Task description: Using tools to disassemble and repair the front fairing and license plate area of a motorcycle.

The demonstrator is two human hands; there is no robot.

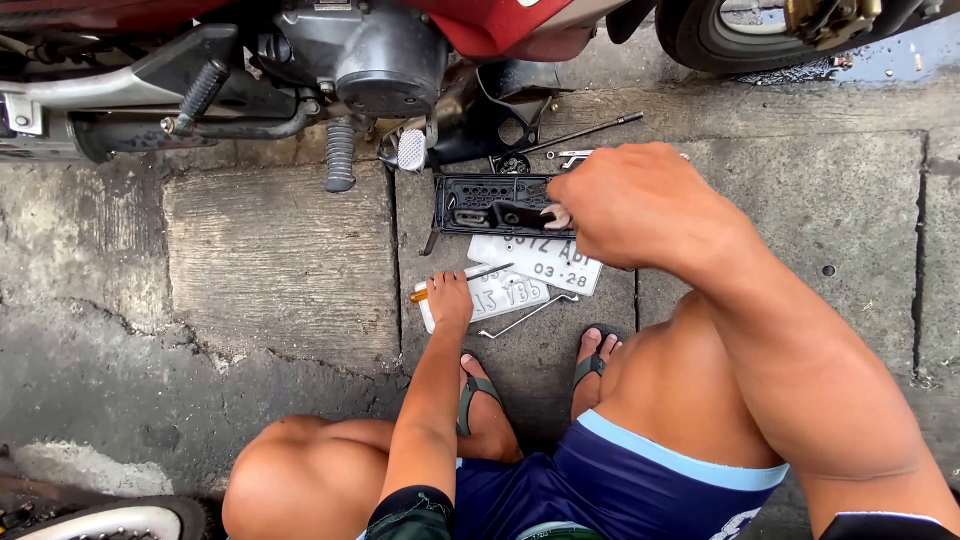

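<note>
Left hand is gripping a yellow-handled screwdriver over white plates; right hand is pinching a small black plastic piece above the black perforated bracket.

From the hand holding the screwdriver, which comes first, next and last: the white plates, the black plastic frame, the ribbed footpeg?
From the left hand:
1. White plates, right beside it on the ground.
2. Black plastic frame, just above the plates.
3. Ribbed footpeg, farthest, up-left under the motorcycle.
</note>
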